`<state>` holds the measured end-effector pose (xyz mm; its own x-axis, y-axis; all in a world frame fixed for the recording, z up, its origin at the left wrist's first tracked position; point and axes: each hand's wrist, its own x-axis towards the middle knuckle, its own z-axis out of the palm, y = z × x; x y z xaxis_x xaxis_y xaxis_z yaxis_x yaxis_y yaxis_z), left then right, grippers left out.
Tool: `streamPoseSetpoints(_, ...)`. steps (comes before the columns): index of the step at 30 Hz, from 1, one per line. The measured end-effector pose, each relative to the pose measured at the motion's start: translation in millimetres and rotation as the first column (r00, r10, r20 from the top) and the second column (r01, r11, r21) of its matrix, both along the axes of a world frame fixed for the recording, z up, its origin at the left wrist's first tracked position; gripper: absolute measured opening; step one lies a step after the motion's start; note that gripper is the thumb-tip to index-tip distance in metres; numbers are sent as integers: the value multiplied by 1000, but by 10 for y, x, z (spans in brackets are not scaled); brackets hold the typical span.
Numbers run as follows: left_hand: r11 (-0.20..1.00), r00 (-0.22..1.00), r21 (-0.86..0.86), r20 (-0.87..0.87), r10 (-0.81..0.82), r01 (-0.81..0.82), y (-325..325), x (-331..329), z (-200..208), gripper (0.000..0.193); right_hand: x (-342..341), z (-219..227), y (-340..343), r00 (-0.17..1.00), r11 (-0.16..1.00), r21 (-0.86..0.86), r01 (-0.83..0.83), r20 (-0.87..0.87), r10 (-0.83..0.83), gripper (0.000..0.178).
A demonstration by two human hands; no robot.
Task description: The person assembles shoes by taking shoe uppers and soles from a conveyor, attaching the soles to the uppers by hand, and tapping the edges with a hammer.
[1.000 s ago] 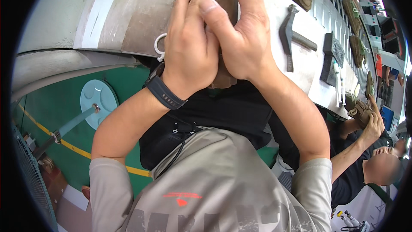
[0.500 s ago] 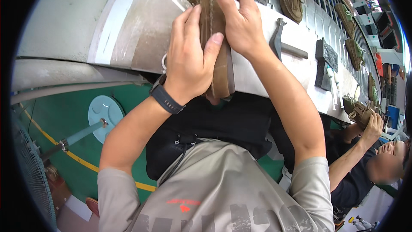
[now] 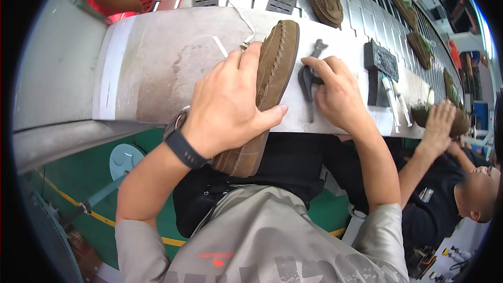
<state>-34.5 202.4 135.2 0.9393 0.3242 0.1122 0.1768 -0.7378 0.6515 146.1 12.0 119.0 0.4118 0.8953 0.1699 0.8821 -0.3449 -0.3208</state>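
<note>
Moccasin-style shoe point(image 3: 272, 86), centre: brown, ridged stitch pattern along seam, darker sole edge. Hammer point(image 3: 305, 79), right of centre: near-black. Workbench top point(image 3: 201, 42): pale grey, brownish patch at left. Watch strap point(image 3: 184, 149), left of centre: black. T-shirt point(image 3: 257, 225), bottom: grey-beige, small red print, dark grey block print. Floor point(image 3: 162, 217), lower left: green, yellow stripe point(image 3: 174, 241). Stool seat point(image 3: 123, 158): light blue.

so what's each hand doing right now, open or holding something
Left hand: closed around the brown shoe.
Right hand: fingers partly curled at the hammer; whether it grips it cannot be told.
</note>
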Motion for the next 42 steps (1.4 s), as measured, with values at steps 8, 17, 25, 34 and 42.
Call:
streamPoseSetpoints(8, 997, 996, 72, -82, -16, 22, -114, 113, 100, 101, 238, 490, -129, 717, 864, 360, 352, -697, -1, 28)
streamPoseSetpoints(17, 995, 994, 83, -98, -53, 61, -181, 152, 139, 102, 546, 447, 428, 361, 863, 298, 408, -921, 147, 22)
streamPoseSetpoints(25, 990, 993, 107, -72, -89, 96, -130, 144, 142, 103, 610, 319, 257, 317, 730, 396, 557, -914, 253, 22)
streamPoseSetpoints(34, 980, 941, 201, 333, -58, -11, 217, 153, 356, 116, 105, 296, 412, 1, 548, 585, 598, -684, 729, 36)
streamPoseSetpoints(42, 884, 813, -25, 406, -417, 467, 552, 522, 979, 112, -365, 651, 382, 171, 396, 754, 523, -549, 818, 41)
